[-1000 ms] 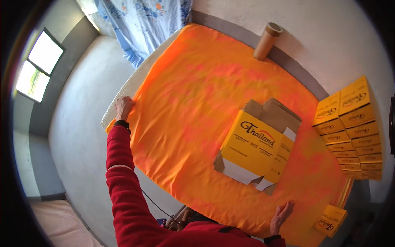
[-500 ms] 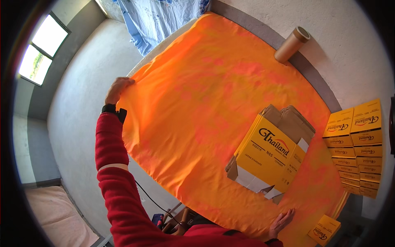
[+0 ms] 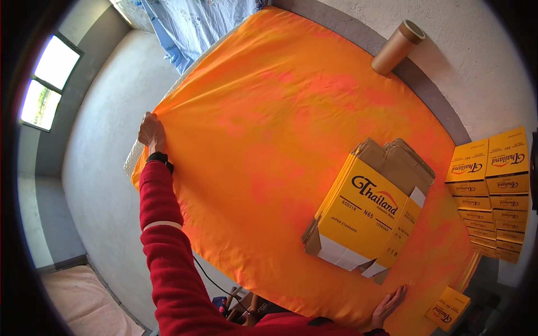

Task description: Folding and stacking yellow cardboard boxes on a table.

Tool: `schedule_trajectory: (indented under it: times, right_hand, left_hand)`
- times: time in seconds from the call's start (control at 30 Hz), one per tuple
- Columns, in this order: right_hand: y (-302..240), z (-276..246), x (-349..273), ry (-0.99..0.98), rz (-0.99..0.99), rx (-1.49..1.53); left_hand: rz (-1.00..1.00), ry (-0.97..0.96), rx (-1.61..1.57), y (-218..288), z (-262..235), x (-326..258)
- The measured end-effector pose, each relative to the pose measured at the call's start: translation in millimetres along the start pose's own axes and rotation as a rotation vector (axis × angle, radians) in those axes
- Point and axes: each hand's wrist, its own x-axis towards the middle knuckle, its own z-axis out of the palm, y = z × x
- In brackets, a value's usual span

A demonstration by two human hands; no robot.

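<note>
An orange cloth with pinkish patches covers the table, creased in lines that run out from its left edge. My left hand, in a red sleeve with a black wristband, is closed on that edge and draws the fabric taut. Beside the hand, a strip of the pale tabletop edge shows. My right hand rests on the cloth near the front edge, fingers extended, holding nothing. Beyond it lies a stack of flattened yellow and brown cardboard boxes.
A brown cardboard tube stands at the back by the wall. Stacked yellow boxes rise at the right, with a single yellow box lower down. Blue patterned fabric hangs at the far left. A black cable runs below the table edge.
My left hand has closed on the cloth's edge and pulled it, so creases spread from it and the tabletop edge shows. My right hand stays flat. The whole view has shifted slightly.
</note>
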Motion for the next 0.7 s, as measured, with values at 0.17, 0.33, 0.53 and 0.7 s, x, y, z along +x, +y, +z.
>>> schedule_trajectory:
  times: [0.17,0.33,0.53,0.7]
  right_hand:
    - [5.1,1.3,0.4,0.011,0.013,0.022]
    - [3.3,4.0,9.2,-0.015,0.012,0.079]
    - [8.1,6.8,2.8,-0.021,0.035,0.109]
    - [7.9,3.2,-3.4,-0.057,0.062,0.092]
  left_hand:
    - [-0.217,0.021,0.023,16.5,1.6,9.2]
    - [0.393,0.415,-0.180,36.2,13.3,13.8]
    - [0.898,-0.013,-0.380,163.3,-8.6,-134.7]
    - [0.997,-0.306,-0.080,166.9,-1.3,-136.4]
